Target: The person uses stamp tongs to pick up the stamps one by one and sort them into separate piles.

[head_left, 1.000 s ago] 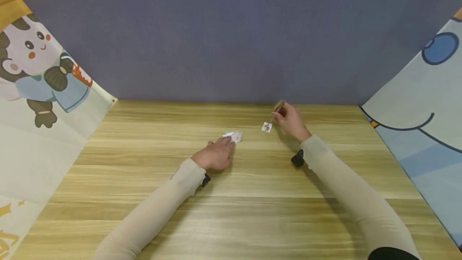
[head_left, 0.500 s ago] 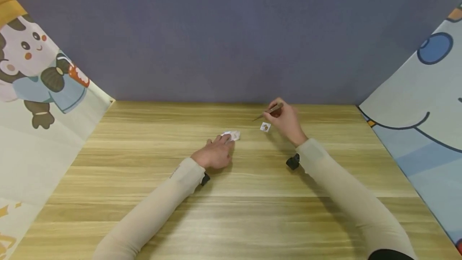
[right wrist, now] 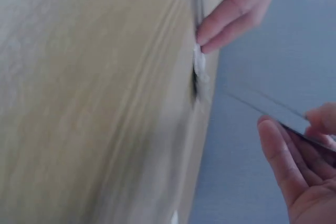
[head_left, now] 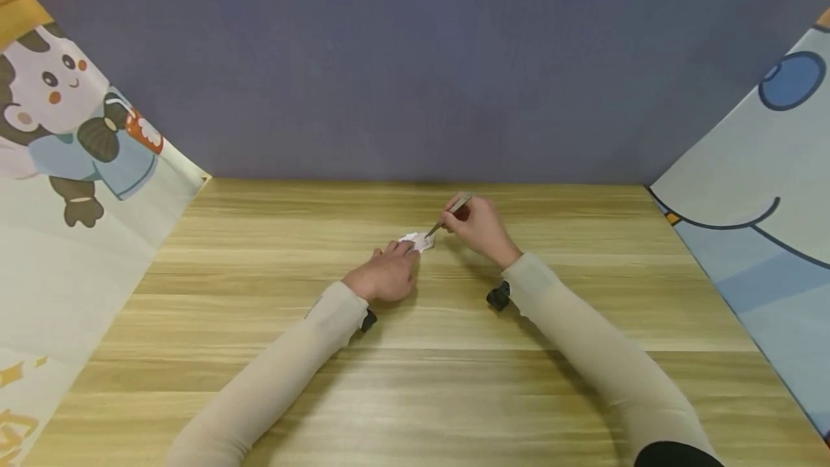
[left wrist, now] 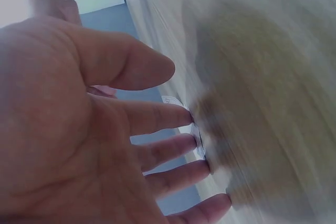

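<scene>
My left hand [head_left: 385, 276] lies with extended fingers at a small, crinkled white packet [head_left: 420, 242] on the table, fingertips over its near edge. In the left wrist view the thumb is raised and the fingertips [left wrist: 188, 114] meet the tabletop beside the packet. My right hand [head_left: 481, 230] pinches a pair of tweezers [head_left: 452, 213] between thumb and fingers. Their tips slant down to the packet's right part. Two thin, parted prongs show in the right wrist view, where the tweezers [right wrist: 294, 129] come in from the right. The small picture square seen earlier is hidden in the head view.
The wooden table [head_left: 415, 395] meets a dark blue-grey panel [head_left: 415, 63] at the back. Printed cartoon panels stand on both sides, left panel [head_left: 39, 251] and right panel [head_left: 733, 186]. A black wrist camera [head_left: 498, 296] hangs under the right sleeve.
My right hand has moved left with the tweezers, from beside the small white picture square to the packet. The square has passed out of sight behind it. The left hand has stayed on the packet.
</scene>
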### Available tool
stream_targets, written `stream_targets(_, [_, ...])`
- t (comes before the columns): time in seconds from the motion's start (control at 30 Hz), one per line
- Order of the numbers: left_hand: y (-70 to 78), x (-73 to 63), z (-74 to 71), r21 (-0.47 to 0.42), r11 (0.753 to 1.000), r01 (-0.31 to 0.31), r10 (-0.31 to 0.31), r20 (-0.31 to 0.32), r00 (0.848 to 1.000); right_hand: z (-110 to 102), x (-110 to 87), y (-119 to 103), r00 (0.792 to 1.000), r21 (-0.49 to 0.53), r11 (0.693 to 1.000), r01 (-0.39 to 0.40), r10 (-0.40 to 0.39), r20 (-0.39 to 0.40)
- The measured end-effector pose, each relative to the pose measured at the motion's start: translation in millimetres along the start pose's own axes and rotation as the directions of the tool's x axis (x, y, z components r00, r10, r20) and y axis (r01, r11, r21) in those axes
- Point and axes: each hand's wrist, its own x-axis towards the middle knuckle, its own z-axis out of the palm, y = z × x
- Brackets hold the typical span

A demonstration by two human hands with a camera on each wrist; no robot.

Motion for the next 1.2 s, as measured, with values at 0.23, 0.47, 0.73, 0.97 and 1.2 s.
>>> stream_targets(0.23, [1.2, 0.1, 0.6, -0.009, 1.000, -0.003, 0.003, 0.005, 1.000, 9, 0.0, 3, 1.000, -0.013, 1.000, 0.018, -0.018, -0.007])
stream_targets(0.47, [2.3, -0.2, 0.4, -0.016, 1.000, -0.002, 0.002, -0.002, 1.000, 9, -1.6, -1, 0.999, 0.003, 0.999, 0.045, -0.045, -0.021])
stream_targets(0.73, [4.7, -0.3, 1.1, 0.003, 1.000, -0.014, 0.014, -0.030, 0.999, -6, -0.9, -5, 0.993, 0.064, 0.996, 0.066, -0.059, -0.099])
stream_targets(0.97, [4.6, 0.4, 1.0, 0.024, 1.000, 0.002, -0.002, -0.009, 1.000, -24, 2.4, -12, 0.980, 0.096, 0.988, 0.122, -0.104, -0.170])
stream_targets(1.2, [-1.7, 0.0, 1.9, -0.049, 0.999, -0.012, 0.011, -0.019, 1.000, -32, 5.6, -18, 0.961, 0.045, 0.981, 0.188, -0.174, -0.215])
